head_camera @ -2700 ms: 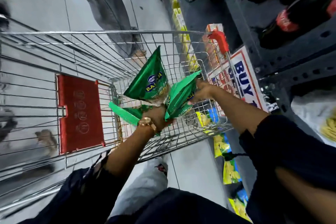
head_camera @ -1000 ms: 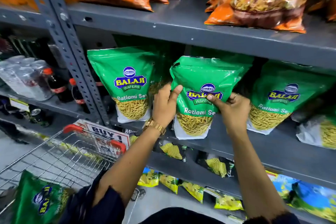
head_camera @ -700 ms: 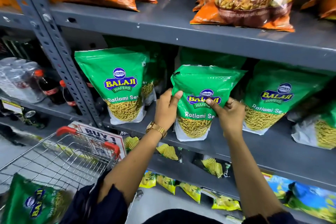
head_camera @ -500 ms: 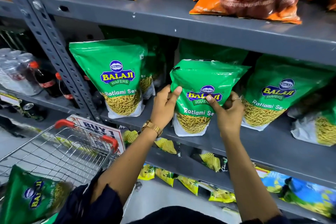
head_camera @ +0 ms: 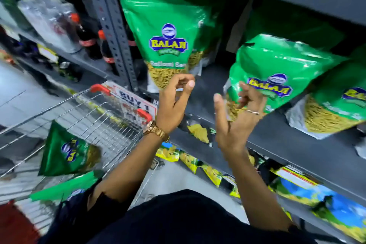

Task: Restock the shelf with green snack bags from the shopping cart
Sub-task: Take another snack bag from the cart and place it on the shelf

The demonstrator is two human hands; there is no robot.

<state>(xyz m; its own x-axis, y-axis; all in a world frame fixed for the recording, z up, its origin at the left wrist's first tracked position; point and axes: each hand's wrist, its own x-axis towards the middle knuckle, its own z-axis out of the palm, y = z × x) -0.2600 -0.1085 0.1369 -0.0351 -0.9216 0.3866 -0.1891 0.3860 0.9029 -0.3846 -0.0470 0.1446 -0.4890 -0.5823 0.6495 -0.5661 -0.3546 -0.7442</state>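
Both my hands are up in front of the grey shelf and empty. My left hand (the one with the gold watch) has its fingers loosely curled, thumb and fingertips near each other but pinching nothing. My right hand is spread open, palm turned toward the left, with a ring showing on one finger.

The middle green bag stands on the shelf just beyond my right hand, leaning over to the left — my fingertips overlap its lower corner, though with the blur I can't tell if they touch it. To its left another green bag stands upright by the shelf post, just beyond my left hand, and a third green bag sits at the right edge.

The shopping cart is near me on the left, with one green snack bag propped up inside and another bag lying lower down, nearer me.
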